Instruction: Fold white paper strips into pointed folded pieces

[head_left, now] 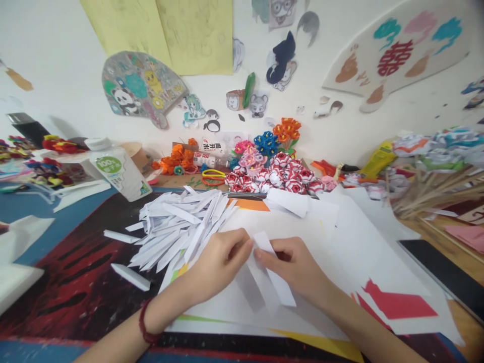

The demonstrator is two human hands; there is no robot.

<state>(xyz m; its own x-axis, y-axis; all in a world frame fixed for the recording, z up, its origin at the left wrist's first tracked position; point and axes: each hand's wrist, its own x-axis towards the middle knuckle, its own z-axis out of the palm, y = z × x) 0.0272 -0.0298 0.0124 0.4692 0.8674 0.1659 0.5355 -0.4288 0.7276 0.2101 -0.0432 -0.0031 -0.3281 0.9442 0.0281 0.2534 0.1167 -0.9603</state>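
Note:
A folded white paper strip [280, 282] slants down between the thumb and fingers of my right hand [298, 259]. Beside the strip's upper end, my left hand [219, 259] is closed in a pinch; what its fingertips hold, if anything, is hidden. Both hands are above large white paper sheets [317, 297]. To the left of my left hand lies a loose heap of similar folded white strips [170, 227]. One separate strip [130, 277] rests on the dark mat near that heap.
Red-and-white paper flowers [282, 174] and orange ones [177, 159] line the back by the wall. A white bottle [118, 169] stands tilted in view at left. At right are a black phone [442, 275], red paper pieces [401, 302] and thin wooden sticks [419, 199].

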